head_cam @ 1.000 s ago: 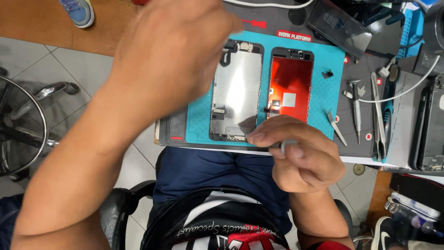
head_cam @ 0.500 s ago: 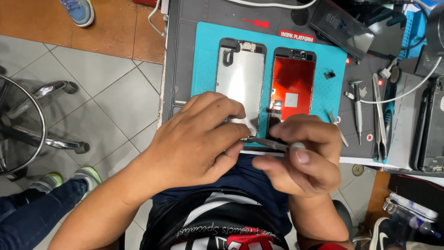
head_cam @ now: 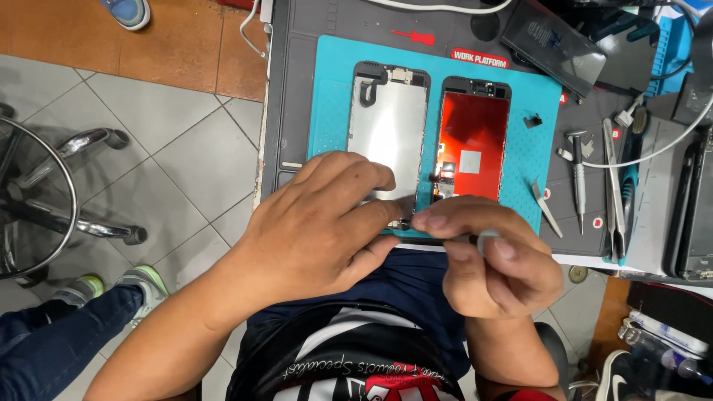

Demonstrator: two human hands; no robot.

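Lying seemingly sideways, screwdriver [head_cam: 469,239] tip points left.

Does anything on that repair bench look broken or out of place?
Nothing looks damaged. The two opened phone halves, the silver panel and the red panel, lie straight side by side on the teal mat. A small loose bracket sits alone beside them.

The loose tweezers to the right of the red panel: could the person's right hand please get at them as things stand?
Probably yes. The tweezers lie uncovered on the teal mat, just above the right hand, with nothing between. That hand already pinches a thin tool, so it would likely need freeing first.
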